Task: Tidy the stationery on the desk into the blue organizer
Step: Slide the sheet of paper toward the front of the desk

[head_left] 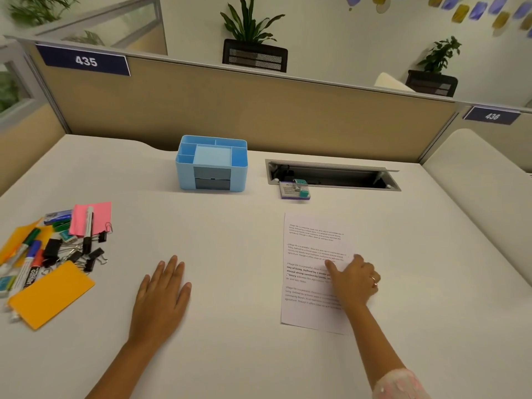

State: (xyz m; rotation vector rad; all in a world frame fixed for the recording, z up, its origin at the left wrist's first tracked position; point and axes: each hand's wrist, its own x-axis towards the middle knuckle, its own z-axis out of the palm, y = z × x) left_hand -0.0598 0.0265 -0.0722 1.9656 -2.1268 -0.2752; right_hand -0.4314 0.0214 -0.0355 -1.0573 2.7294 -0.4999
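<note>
The blue organizer (211, 164) stands at the back middle of the white desk, its compartments showing nothing inside. A heap of stationery lies at the left: markers (27, 262), black binder clips (76, 253), a pink note pad (92, 218) and an orange pad (50, 293). My left hand (162, 295) lies flat on the bare desk, fingers straight, holding nothing. My right hand (354, 279) rests on a printed sheet of paper (312, 254), fingers bent loosely with fingertips on the page. A small teal and purple packet (295, 191) lies right of the organizer.
An open cable slot (331, 175) is cut into the desk at the back right. A tan partition (230, 110) closes the far edge, with potted plants behind it. A second desk (483, 180) adjoins on the right.
</note>
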